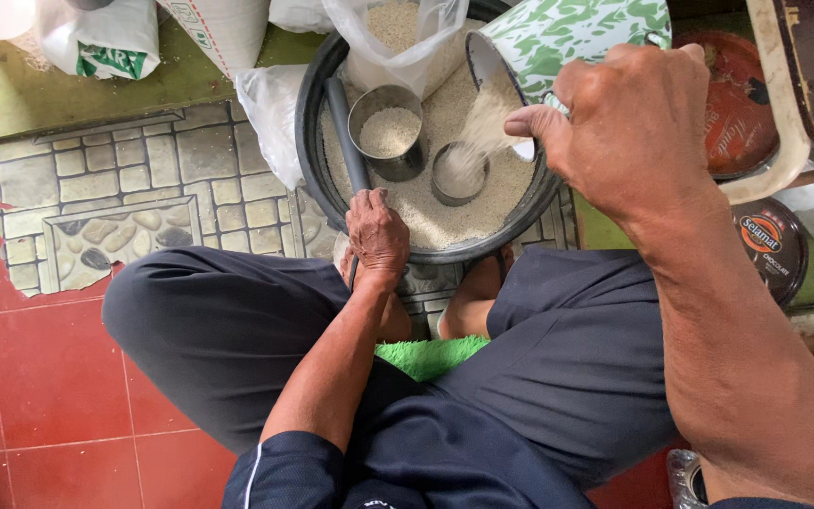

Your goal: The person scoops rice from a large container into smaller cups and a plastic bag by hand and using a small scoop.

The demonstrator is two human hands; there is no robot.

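Round black basin, smooth rim, heaped with fine pale grain, sits on the stone-pattern floor just in front of the crossed legs. Two cylindrical metal tins stand in the grain: larger tin filled level, smaller tin taking a stream of grain. Right hand, wrist bent down, grip clenched round a green-and-white enamel mug tilted over the smaller tin. Left hand rests on the near rim, grip closed on a dark tube. Clear plastic bag of grain at far side.

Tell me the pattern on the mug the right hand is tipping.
The mug has a green-and-white leafy, marbled pattern, seen in the head view.
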